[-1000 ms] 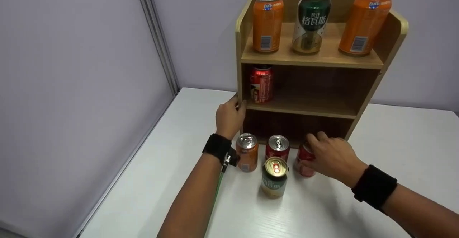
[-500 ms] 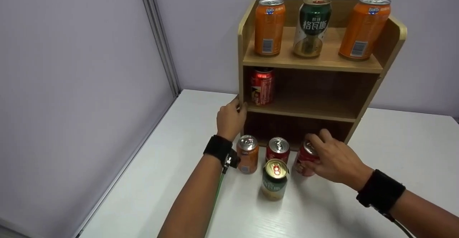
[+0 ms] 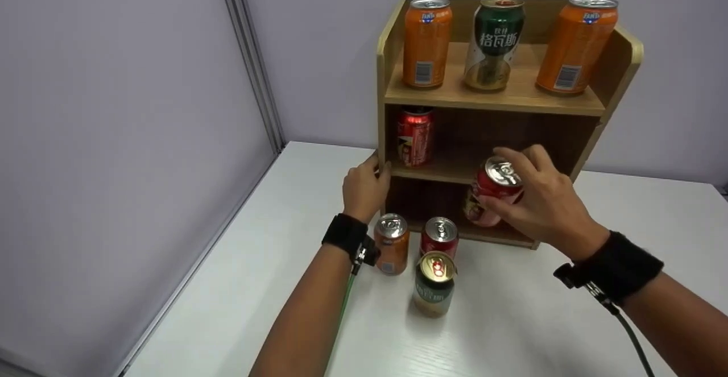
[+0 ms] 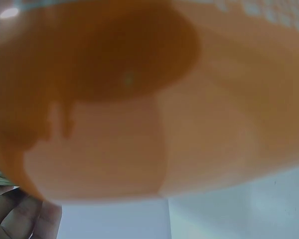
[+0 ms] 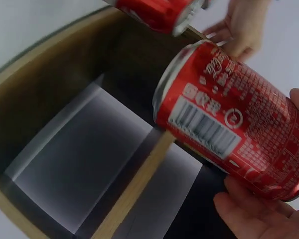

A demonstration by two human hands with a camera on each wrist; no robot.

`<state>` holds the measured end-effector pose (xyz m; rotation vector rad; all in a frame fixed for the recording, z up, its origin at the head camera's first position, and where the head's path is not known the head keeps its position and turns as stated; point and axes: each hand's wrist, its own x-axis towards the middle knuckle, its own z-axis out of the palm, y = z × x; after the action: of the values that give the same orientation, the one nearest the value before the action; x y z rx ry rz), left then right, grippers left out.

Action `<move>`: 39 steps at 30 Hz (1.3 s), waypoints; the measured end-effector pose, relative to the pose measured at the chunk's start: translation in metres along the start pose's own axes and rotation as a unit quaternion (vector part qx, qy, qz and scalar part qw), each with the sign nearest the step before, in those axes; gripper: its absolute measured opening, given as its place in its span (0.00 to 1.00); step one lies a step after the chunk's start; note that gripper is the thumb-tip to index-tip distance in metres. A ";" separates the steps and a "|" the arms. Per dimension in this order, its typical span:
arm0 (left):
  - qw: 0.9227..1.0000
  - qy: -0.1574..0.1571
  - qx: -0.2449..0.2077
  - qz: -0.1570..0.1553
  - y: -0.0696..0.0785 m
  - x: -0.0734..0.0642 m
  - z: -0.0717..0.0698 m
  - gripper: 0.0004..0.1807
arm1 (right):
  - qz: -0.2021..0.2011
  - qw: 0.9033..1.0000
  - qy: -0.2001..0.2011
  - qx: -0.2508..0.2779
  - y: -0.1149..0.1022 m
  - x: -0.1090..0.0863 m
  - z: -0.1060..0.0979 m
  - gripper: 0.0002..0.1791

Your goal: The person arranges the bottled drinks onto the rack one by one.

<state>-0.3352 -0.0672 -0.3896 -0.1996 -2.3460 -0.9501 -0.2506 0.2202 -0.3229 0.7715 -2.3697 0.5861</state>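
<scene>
My right hand grips a red Coca-Cola can between thumb and fingers, tilted and off the table, in front of the middle board of the wooden shelf. The right wrist view shows this can close up, its barcode visible. With my left hand I hold the shelf's left side panel, thumb at its front edge; the other fingers are partly hidden behind it. Another red can stands at the left of the middle compartment.
On the table, an orange can, a red can and a green-gold can stand before the shelf. The top board bears two orange Fanta cans and a green can. An orange can fills the left wrist view.
My right hand has lifted the red can off the table, up and toward the shelf, in the last half second. The left hand stays at the shelf's side.
</scene>
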 end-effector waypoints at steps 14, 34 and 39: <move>1.000 -0.002 -0.008 -0.005 -0.003 -0.001 0.003 0.12 | 0.139 0.972 0.127 0.144 0.013 0.032 0.021 0.45; 1.000 0.005 -0.003 -0.005 -0.002 -0.001 0.001 0.13 | 0.211 0.940 0.157 0.218 0.027 0.076 0.043 0.40; 1.000 0.006 0.002 0.000 -0.001 -0.001 0.001 0.13 | 0.225 0.934 0.145 0.238 0.033 0.083 0.043 0.45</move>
<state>-0.3357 -0.0675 -0.3913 -0.1919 -2.3360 -0.9449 -0.3434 0.1885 -0.3087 0.2854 -2.1438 1.4015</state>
